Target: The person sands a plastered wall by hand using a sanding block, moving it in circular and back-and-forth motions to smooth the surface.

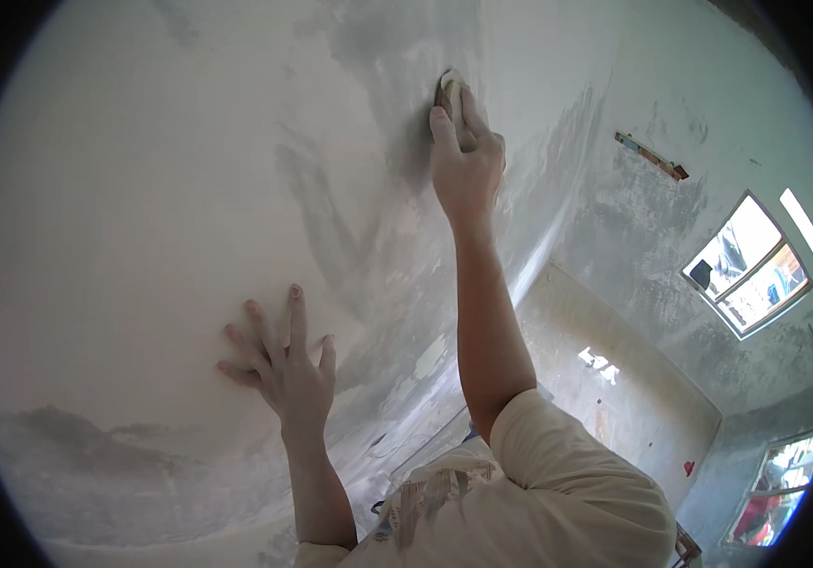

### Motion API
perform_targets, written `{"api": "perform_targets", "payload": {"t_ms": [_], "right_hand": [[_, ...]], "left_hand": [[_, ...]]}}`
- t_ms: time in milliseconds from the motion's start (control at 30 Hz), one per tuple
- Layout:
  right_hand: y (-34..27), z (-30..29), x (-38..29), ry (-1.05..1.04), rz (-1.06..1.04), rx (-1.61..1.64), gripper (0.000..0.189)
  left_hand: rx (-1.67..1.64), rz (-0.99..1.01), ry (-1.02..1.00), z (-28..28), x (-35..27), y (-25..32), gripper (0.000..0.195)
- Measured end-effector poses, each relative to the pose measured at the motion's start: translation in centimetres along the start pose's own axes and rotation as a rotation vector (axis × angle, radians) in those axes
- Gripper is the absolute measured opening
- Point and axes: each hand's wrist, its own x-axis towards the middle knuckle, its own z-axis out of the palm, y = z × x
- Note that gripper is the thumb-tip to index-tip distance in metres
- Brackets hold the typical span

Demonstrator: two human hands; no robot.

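My right hand [469, 167] grips a small hand-held pad [451, 84], pale on top with a darker edge, and holds it against the wall [165, 213]. Much of the pad is hidden by the fingers, so its exact kind is unclear. Around it the whitish wall coating is smeared with grey patches [406, 142]. Lower and to the left, my left hand [296, 376] has its fingers spread over the pale part of the wall and holds nothing. It seems to rest on the surface with its fingertips.
At right, another patchy grey wall [655, 213] carries a narrow strip-like object [651, 156] and a framed window [751, 263]. A second window [779, 490] is at lower right. On the floor [562, 319] lie bright light patches and a small red item [689, 468].
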Motion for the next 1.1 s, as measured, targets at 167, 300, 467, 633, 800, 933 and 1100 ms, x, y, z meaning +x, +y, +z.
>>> {"api": "perform_targets", "payload": {"t_ms": [167, 300, 467, 633, 800, 933, 1100], "right_hand": [[4.8, 0.9, -8.2, -0.108, -0.099, -0.058, 0.064], [11.5, 1.5, -15.8, -0.107, -0.218, -0.051, 0.065], [2.1, 1.0, -4.0, 0.017, -0.053, -0.037, 0.063], [0.4, 1.8, -6.9, -0.079, -0.194, -0.046, 0.058], [10.6, 1.5, -12.3, -0.082, -0.38, -0.187, 0.063], [7.9, 0.5, -3.9, 0.015, -0.005, -0.184, 0.066], [5.5, 1.5, -8.9, -0.154, -0.128, -0.232, 0.06]], "left_hand": [[0.013, -0.011, 0.046, 0.0, -0.1, -0.5, 0.098], [0.034, 0.029, 0.074, -0.1, -0.3, -0.6, 0.097], [0.006, 0.046, 0.063, 0.7, -0.6, -0.4, 0.094], [-0.038, -0.002, -0.003, 0.0, -0.2, -0.6, 0.093], [0.004, 0.054, 0.076, -0.1, -0.1, -0.9, 0.092], [0.01, 0.046, 0.009, 0.0, -0.3, -0.6, 0.087], [-0.089, 0.043, -0.019, -0.8, -0.4, -0.9, 0.091]]}}
